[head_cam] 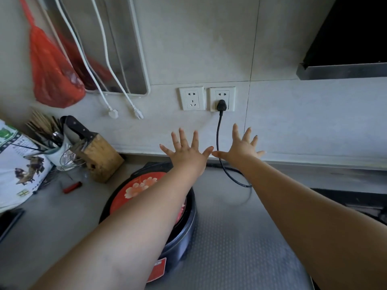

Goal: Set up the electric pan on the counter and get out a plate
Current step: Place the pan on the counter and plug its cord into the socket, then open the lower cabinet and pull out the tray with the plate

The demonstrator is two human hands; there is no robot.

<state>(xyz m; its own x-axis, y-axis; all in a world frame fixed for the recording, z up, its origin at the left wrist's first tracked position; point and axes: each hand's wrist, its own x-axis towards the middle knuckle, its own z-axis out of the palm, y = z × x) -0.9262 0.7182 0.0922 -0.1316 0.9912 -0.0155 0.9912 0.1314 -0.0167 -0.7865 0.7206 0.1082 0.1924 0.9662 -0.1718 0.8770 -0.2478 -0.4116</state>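
Note:
The electric pan (182, 233), dark with a red flowered lid (138, 188), stands on the grey counter (230, 237) under my left forearm. Its black cord (218, 139) runs up the wall to a black plug in the right wall socket (222, 98). My left hand (185, 148) and my right hand (240, 144) are stretched forward above the counter's back edge, fingers spread wide, thumbs nearly touching. Neither hand holds anything. No plate is in view.
A wooden knife block (100, 158), a cup of chopsticks and utensils (53, 143) and a printed bag (18, 164) stand at the left. A red plastic bag (52, 76) and two white cords (117, 80) hang on the wall. The range hood (345, 49) is at the upper right.

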